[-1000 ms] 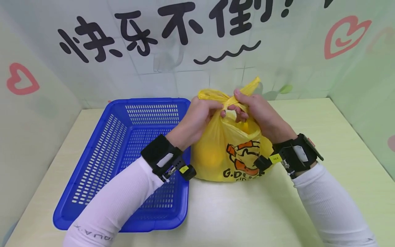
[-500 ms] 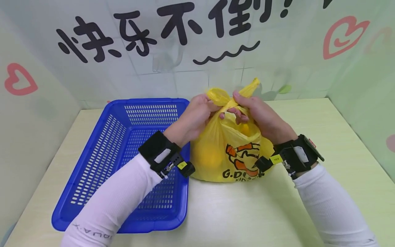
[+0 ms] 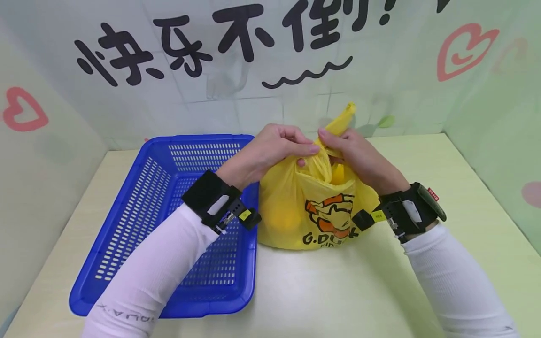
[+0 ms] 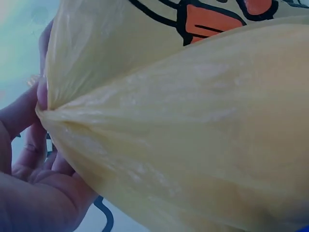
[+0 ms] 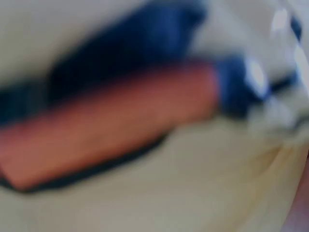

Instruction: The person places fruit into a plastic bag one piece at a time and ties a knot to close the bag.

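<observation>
A yellow plastic bag [image 3: 281, 213] printed with a cartoon duck stands on the table, and rounded orange-yellow contents show through its side. My left hand [image 3: 270, 149] pinches the gathered handle plastic at the top of the bag between thumb and fingers. Just to the right, my right hand [image 3: 361, 155] grips the other handle, whose twisted end [image 3: 347, 112] sticks up above the thumb. In the left wrist view, the stretched bag [image 4: 159, 130] fans out from the fingers of my left hand [image 4: 43, 188]. The blurred bag print [image 5: 111, 121] fills the right wrist view.
Left of the bag sits a blue perforated plastic basket [image 3: 251, 263], its right rim close against the bag. A pale table [image 3: 321, 291] lies under both. Behind stands a wall [image 3: 236, 112] with black lettering and pink hearts.
My left hand has moved from beside the handle loop to over it, and the loop standing up there is now gathered down beneath the fingers. The right hand keeps its grip.
</observation>
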Tool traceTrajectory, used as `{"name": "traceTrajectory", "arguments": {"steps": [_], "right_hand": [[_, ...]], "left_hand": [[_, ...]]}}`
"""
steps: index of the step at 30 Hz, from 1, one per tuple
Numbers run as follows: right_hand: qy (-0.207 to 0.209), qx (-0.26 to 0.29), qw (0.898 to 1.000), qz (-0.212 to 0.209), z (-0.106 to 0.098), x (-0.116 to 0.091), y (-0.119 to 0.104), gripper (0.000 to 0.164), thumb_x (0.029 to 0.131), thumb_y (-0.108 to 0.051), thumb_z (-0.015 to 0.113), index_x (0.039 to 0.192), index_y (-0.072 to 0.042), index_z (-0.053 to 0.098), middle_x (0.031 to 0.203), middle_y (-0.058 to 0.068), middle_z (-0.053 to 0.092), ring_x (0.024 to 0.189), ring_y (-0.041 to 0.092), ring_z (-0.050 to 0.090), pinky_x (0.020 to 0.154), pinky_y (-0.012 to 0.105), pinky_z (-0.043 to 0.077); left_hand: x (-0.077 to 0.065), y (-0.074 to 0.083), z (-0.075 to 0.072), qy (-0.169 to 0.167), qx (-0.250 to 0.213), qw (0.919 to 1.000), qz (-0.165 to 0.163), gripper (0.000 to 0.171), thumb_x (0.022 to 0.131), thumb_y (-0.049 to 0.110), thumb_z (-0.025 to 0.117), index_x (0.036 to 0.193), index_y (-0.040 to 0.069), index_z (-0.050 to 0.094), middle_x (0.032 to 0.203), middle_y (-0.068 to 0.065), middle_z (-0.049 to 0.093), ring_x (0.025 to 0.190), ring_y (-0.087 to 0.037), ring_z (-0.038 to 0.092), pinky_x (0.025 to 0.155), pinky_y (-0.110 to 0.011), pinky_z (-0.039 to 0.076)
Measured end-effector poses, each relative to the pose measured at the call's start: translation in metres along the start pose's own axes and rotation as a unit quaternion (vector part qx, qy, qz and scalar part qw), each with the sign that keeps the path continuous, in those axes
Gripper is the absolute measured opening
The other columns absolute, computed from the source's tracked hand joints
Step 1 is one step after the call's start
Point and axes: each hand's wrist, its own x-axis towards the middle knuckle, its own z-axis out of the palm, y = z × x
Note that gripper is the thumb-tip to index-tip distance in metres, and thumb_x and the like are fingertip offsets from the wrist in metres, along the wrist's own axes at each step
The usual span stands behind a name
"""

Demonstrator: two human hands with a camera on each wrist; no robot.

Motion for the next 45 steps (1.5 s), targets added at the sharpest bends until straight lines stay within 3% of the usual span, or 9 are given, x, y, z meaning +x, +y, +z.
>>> {"name": "traceTrajectory", "arguments": {"steps": [4, 10, 18, 22, 25, 30, 37, 42, 45], "right_hand": [[0.039, -0.099, 0.993, -0.056, 0.000, -0.002, 0.000, 0.040, 0.104, -0.040, 0.042, 0.093, -0.004, 0.057, 0.079, -0.001, 0.058, 0.072, 0.016, 0.056, 0.068, 0.024, 0.050], [0.042, -0.065, 0.997, -0.014, 0.001, 0.003, 0.004, 0.044, 0.104, -0.041, 0.041, 0.095, -0.002, 0.057, 0.081, -0.003, 0.063, 0.075, 0.014, 0.061, 0.074, 0.025, 0.054], [-0.032, -0.032, 0.999, -0.001, -0.007, 0.005, 0.009, 0.048, 0.103, -0.049, 0.039, 0.096, -0.004, 0.055, 0.080, 0.001, 0.059, 0.072, 0.015, 0.061, 0.069, 0.025, 0.056], [-0.081, -0.109, 0.991, 0.008, -0.017, 0.010, 0.004, 0.042, 0.102, -0.046, 0.047, 0.091, -0.006, 0.052, 0.071, -0.001, 0.045, 0.069, 0.017, 0.051, 0.068, 0.028, 0.046], [-0.107, -0.199, 0.974, 0.024, -0.022, 0.016, -0.004, 0.038, 0.097, -0.043, 0.058, 0.089, -0.006, 0.059, 0.070, 0.000, 0.051, 0.071, 0.019, 0.056, 0.070, 0.030, 0.047], [-0.181, -0.265, 0.944, 0.080, -0.027, 0.023, -0.026, 0.033, 0.093, -0.039, 0.066, 0.095, -0.006, 0.068, 0.084, 0.007, 0.070, 0.085, 0.026, 0.068, 0.083, 0.035, 0.054], [-0.219, -0.354, 0.904, 0.102, -0.024, 0.022, -0.046, 0.035, 0.088, -0.039, 0.073, 0.081, -0.006, 0.062, 0.073, 0.005, 0.064, 0.078, 0.023, 0.064, 0.080, 0.034, 0.052], [-0.187, -0.407, 0.893, -0.039, -0.019, 0.020, -0.047, 0.028, 0.087, -0.033, 0.075, 0.072, -0.010, 0.067, 0.061, 0.001, 0.063, 0.059, 0.015, 0.060, 0.058, 0.026, 0.049], [-0.122, -0.475, 0.853, -0.180, -0.014, 0.015, -0.040, 0.025, 0.088, -0.026, 0.075, 0.068, -0.013, 0.066, 0.056, -0.004, 0.059, 0.049, 0.010, 0.051, 0.049, 0.022, 0.040]], "left_hand": [[-0.001, 0.001, 0.007, 0.033, 0.032, 0.9986, 0.027, 0.008, 0.088, 0.009, 0.073, 0.083, 0.003, 0.072, 0.074, 0.000, 0.065, 0.061, -0.016, 0.056, 0.071, -0.023, 0.050], [0.003, 0.002, 0.014, 0.070, 0.068, 0.9952, -0.006, 0.010, 0.088, 0.010, 0.072, 0.089, 0.000, 0.072, 0.073, -0.001, 0.062, 0.060, -0.014, 0.055, 0.068, -0.021, 0.046], [0.003, 0.000, 0.010, 0.071, 0.070, 0.9948, -0.020, 0.011, 0.088, 0.012, 0.073, 0.091, 0.001, 0.072, 0.079, -0.002, 0.064, 0.061, -0.014, 0.057, 0.073, -0.024, 0.047], [0.003, -0.001, 0.008, 0.064, 0.075, 0.9951, -0.014, 0.011, 0.088, 0.012, 0.073, 0.092, 0.001, 0.073, 0.082, -0.003, 0.066, 0.062, -0.015, 0.058, 0.079, -0.026, 0.047], [0.003, -0.002, 0.006, 0.059, 0.084, 0.9946, -0.010, 0.009, 0.089, 0.010, 0.071, 0.092, 0.001, 0.074, 0.083, -0.004, 0.066, 0.062, -0.016, 0.059, 0.078, -0.026, 0.049], [0.002, -0.002, 0.004, 0.038, 0.109, 0.9934, 0.007, 0.007, 0.089, 0.007, 0.070, 0.092, 0.000, 0.073, 0.080, -0.004, 0.066, 0.063, -0.016, 0.060, 0.073, -0.024, 0.052], [0.001, -0.001, 0.004, 0.014, 0.115, 0.9931, 0.017, 0.010, 0.087, 0.012, 0.075, 0.086, 0.002, 0.072, 0.080, -0.004, 0.069, 0.063, -0.017, 0.062, 0.075, -0.026, 0.054], [0.000, -0.001, 0.003, 0.019, 0.112, 0.9931, 0.029, 0.009, 0.087, 0.012, 0.074, 0.087, 0.003, 0.072, 0.079, -0.005, 0.068, 0.065, -0.018, 0.064, 0.074, -0.026, 0.054], [-0.002, -0.003, 0.000, 0.025, 0.111, 0.9925, 0.043, 0.010, 0.088, 0.014, 0.074, 0.090, 0.004, 0.073, 0.083, -0.006, 0.068, 0.071, -0.021, 0.066, 0.079, -0.027, 0.054]]}}
